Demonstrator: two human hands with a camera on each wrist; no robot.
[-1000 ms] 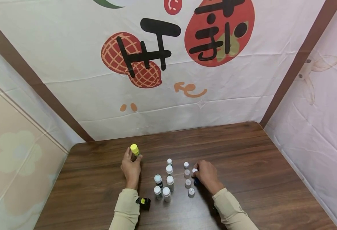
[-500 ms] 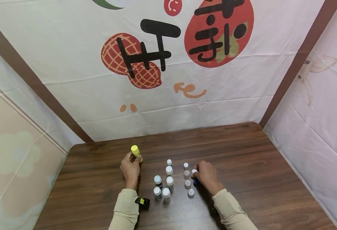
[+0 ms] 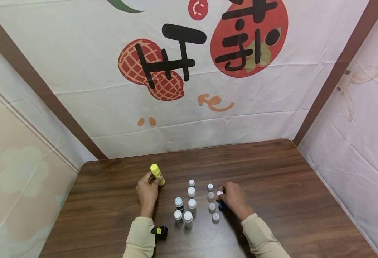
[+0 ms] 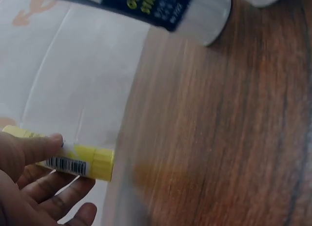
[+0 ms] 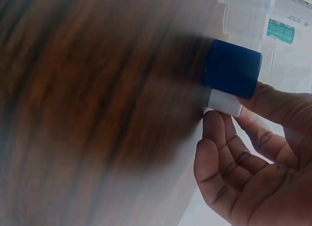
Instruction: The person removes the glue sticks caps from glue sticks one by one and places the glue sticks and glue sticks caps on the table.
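Observation:
In the head view my left hand [image 3: 148, 192] holds a yellow glue stick [image 3: 156, 173] by its side, tilted, its lower end close over the table. The left wrist view shows the thumb across the label of this glue stick [image 4: 100, 162] and the fingers beneath. My right hand [image 3: 235, 199] pinches a small white cap [image 5: 224, 103] on the table between thumb and fingers. Right beside that cap is a dark blue cap [image 5: 233, 69], its edge near the thumb. In the head view the hand partly covers both.
Several white-capped glue sticks [image 3: 188, 219] stand upright mid-table. Between them and my right hand runs a row of white and translucent caps [image 3: 212, 208]. The wooden table [image 3: 289, 200] meets a printed cloth wall [image 3: 189, 139] at its back edge.
My left hand has brought the yellow glue stick slightly right and toward me, so more of its lower end shows. My right hand has stayed at the white cap.

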